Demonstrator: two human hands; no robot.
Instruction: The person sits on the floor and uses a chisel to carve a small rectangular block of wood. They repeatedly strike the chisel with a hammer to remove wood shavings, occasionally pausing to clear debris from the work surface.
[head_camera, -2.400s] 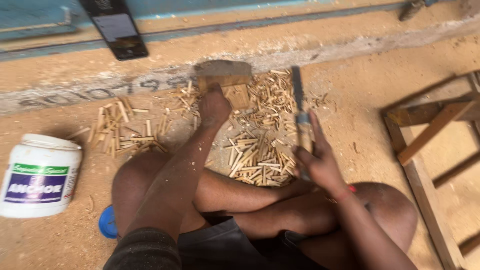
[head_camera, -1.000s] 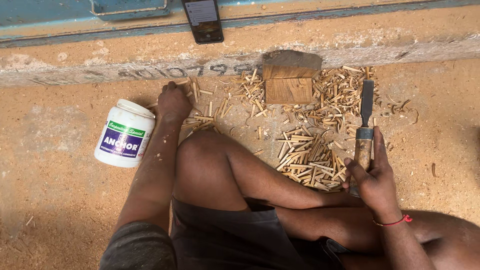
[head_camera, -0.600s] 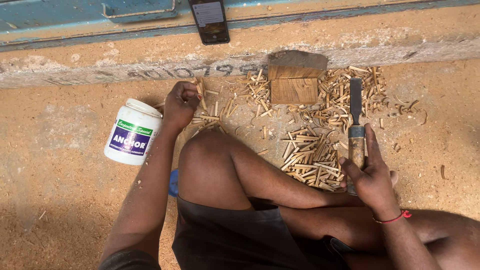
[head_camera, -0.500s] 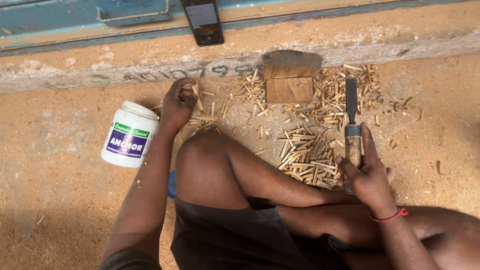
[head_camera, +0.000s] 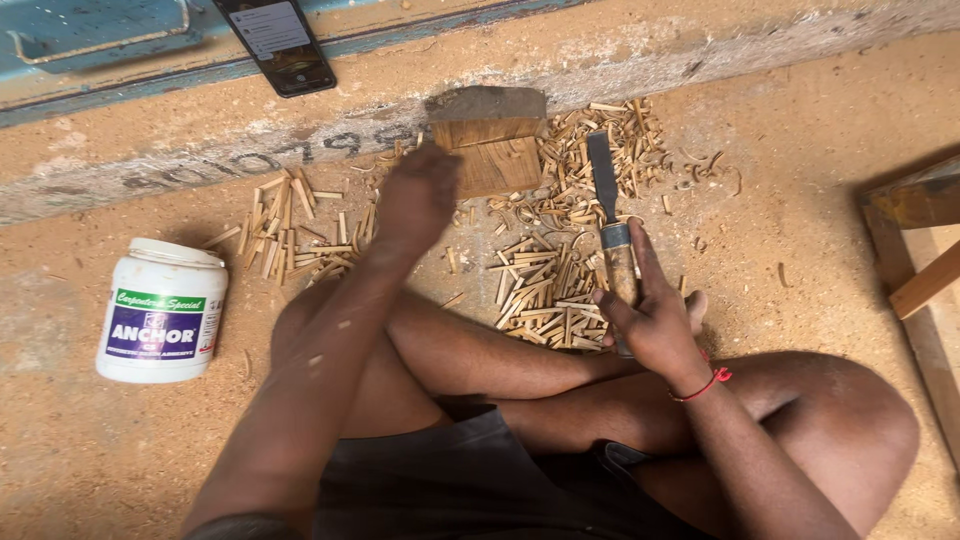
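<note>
Sandy ground (head_camera: 800, 120) strewn with wood splinters (head_camera: 545, 290) beside a concrete ledge (head_camera: 700, 50).

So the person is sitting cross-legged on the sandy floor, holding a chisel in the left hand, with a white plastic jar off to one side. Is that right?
Not quite: the head view shows the chisel in the right hand, not the left. The left hand reaches toward the wooden block. The rest holds: the person sits cross-legged on the sandy floor, with a white plastic jar off to one side.

right hand (head_camera: 655, 320) grips wooden-handled flat steel chisel (head_camera: 610, 225) | blurred left hand (head_camera: 418, 195) beside brown wooden block (head_camera: 492, 152) | pale splints (head_camera: 545, 295) scattered between
</note>
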